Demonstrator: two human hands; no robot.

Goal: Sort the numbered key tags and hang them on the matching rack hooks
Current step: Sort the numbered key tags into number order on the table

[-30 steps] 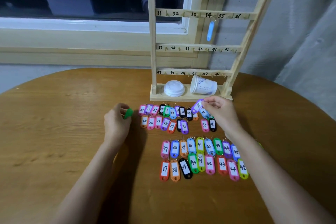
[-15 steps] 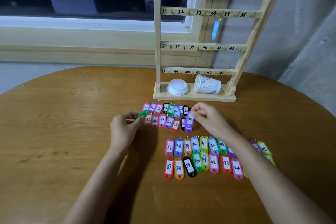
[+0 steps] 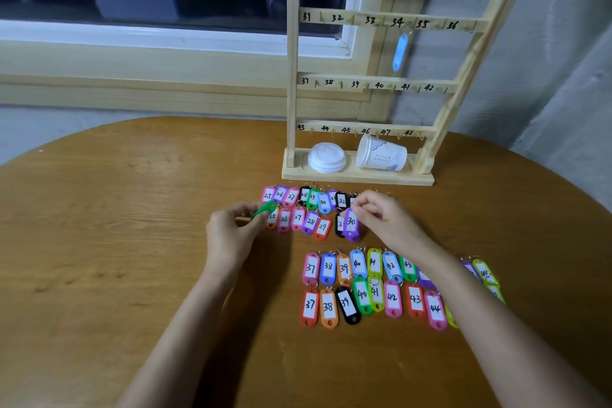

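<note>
Coloured numbered key tags lie in rows on the round wooden table (image 3: 99,242). My left hand (image 3: 231,235) pinches a green tag (image 3: 265,209) beside the tags marked 25. My right hand (image 3: 384,219) pinches the ring of a purple tag marked 30 (image 3: 351,223), which touches the table just right of the orange 29 tag (image 3: 322,227). Behind stands the wooden rack (image 3: 357,175), its bars numbered 31 to 48. One blue tag (image 3: 399,51) hangs near hook 34. The lower rows (image 3: 361,295) run from 37 to 44 and beyond; my right forearm hides some.
A white cup lid (image 3: 326,157) and a paper cup lying on its side (image 3: 381,154) rest on the rack's base. A window sill (image 3: 149,40) and a grey wall stand behind the table. Bare wood stretches to the left of the tags.
My right hand carried the purple 30 tag from the right of the upper rows down and left, beside the 29 tag. My left hand moved the green tag slightly right.
</note>
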